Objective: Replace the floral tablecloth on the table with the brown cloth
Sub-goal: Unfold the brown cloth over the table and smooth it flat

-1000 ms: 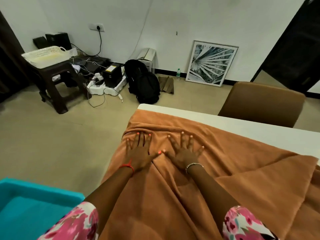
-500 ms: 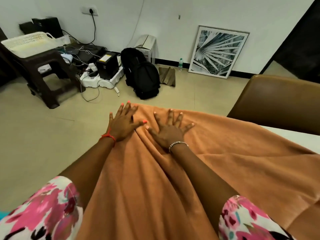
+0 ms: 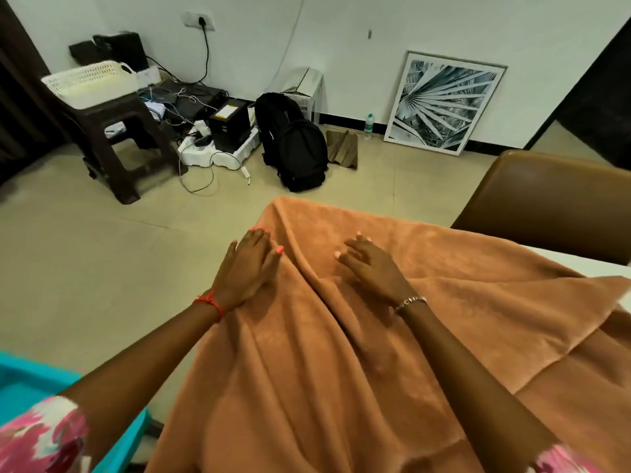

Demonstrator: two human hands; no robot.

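The left grip [image 3: 247,268] lies flat, fingers straight, at the left edge of the brown cloth [image 3: 341,370]; the right grip [image 3: 370,271], fingers loosely spread and holding nothing, presses it beside a fold. The cloth drapes rumpled over the white tabletop [image 3: 580,264], next to a brown chair [image 3: 553,199]. Beyond, a black backpack [image 3: 297,148] sits on the beige floor [image 3: 85,268].

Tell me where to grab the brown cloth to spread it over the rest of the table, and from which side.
Probably pinch the brown cloth at the corner of its doubled-over flap, coming from the right. That corner seems to lie loose on top, and the white table beyond it is uncovered. The right hand, resting on the cloth, is the nearer one.
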